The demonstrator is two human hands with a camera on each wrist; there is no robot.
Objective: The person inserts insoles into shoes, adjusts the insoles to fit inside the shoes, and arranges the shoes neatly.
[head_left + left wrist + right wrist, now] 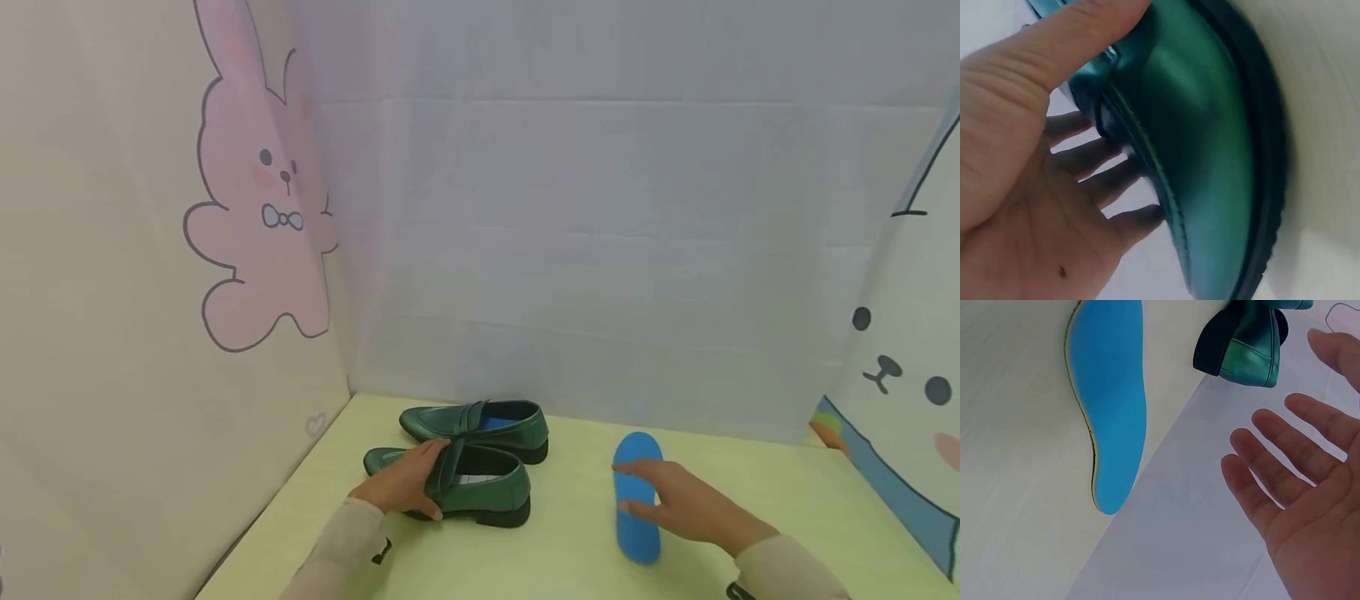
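While the L hand (403, 482) grips the near glossy dark-green leather loafer (491, 495) over its instep, thumb on the near side, the R hand (678, 500) is loose & holds nothing, fingers apart, above the flat, long blue insole (635, 490) on the pale-yellow table (555, 550). Near loafer is upright, L of insole, toe pointing L, long axis approx. side-to-side; insole's axis runs front-to-back. Matching far green loafer (442, 421) sits just behind, toe also L. Only head view shows far loafer's blue lining (497, 423); L wrist view adds toe stitching (1163, 181), R wrist view insole's yellowish edge (1090, 434) & gap btwn it & fingers.
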